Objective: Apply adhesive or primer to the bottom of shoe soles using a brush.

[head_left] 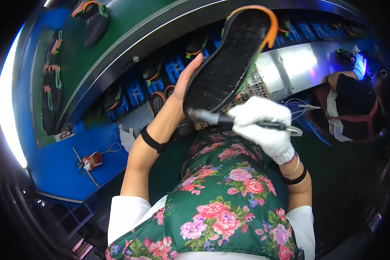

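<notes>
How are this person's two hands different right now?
The left hand is bare, while the right hand wears a white glove. The left hand holds a black shoe with its thumb along one edge, whereas the right hand is closed around the handle of a brush-like tool. Both arms wear a black band.

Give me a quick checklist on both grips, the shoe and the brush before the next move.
1. Left grip holds the black shoe: ok.
2. Right grip holds the brush by its handle: ok.
3. Glove on right grip: ok, white.
4. Glove on left grip: not ok, bare.
5. Brush head touching the shoe: cannot tell; it is blurred, near the shoe's lower end.
</notes>
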`<state>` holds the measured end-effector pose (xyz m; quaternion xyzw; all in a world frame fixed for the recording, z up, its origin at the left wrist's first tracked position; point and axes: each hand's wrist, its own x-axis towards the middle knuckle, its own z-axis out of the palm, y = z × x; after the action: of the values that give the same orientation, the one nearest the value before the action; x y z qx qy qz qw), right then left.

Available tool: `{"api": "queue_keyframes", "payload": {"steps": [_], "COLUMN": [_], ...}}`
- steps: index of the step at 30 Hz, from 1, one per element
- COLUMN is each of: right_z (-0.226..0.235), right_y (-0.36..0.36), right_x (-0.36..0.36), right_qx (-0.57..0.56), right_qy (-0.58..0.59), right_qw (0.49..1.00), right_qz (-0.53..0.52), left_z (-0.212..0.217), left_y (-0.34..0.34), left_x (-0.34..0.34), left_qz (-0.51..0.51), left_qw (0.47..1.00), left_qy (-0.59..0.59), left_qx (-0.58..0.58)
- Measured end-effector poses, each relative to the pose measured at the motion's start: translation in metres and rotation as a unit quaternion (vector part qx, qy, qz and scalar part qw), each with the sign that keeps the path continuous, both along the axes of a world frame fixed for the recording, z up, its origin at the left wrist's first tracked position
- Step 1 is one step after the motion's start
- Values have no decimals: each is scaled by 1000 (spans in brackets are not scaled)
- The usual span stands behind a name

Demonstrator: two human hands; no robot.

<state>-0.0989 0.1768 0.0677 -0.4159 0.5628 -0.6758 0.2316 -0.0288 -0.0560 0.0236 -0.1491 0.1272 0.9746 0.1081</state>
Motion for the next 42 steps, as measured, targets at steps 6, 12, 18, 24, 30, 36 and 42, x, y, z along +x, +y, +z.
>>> {"api": "queue_keyframes", "payload": {"steps": [6,12,18,24,30,36,42], "right_z": [16,10,13,9,3,-45,-69], "right_y": [3,0,3,-4,35,65,83], "right_x": [-59,-51,23,0,-1,0,11], "right_qx": [41,97,-16,-16,-81,-194,-134], "right_qy": [303,450,243,150,-265,-382,-442], "right_qw": [934,850,969,986,960,900,877], "right_qz": [-186,-254,-38,-68,39,-82,-134], "left_z": [-6,-6,-27,-2,23,28,22], "left_y": [26,34,10,8,1,3,3], "left_x": [15,19,15,2,11,29,34], "left_qz": [-38,-37,-9,61,50,71,32], "left_qw": [996,996,996,997,992,979,966], "left_qy": [-6,20,61,-19,114,174,207], "left_qx": [79,83,63,47,12,83,151]}}
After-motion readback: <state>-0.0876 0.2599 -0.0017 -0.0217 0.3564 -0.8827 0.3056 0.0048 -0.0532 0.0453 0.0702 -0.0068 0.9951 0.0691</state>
